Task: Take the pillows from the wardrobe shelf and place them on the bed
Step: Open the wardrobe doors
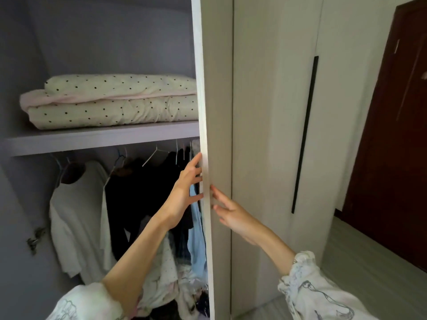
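Pillows [111, 101] half-hidden by door [216, 88] | left hand [184, 192], right hand [231, 215] flat, holding nothing

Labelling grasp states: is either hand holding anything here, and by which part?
Neither grips anything. The left hand and right hand rest straight fingers on opposite sides of the wardrobe door edge. The pillows lie untouched on the shelf.

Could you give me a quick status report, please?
Both hands, left and right, open on pale wardrobe door edge. Cream polka-dot pillows untouched on grey shelf. Door partly covers them.
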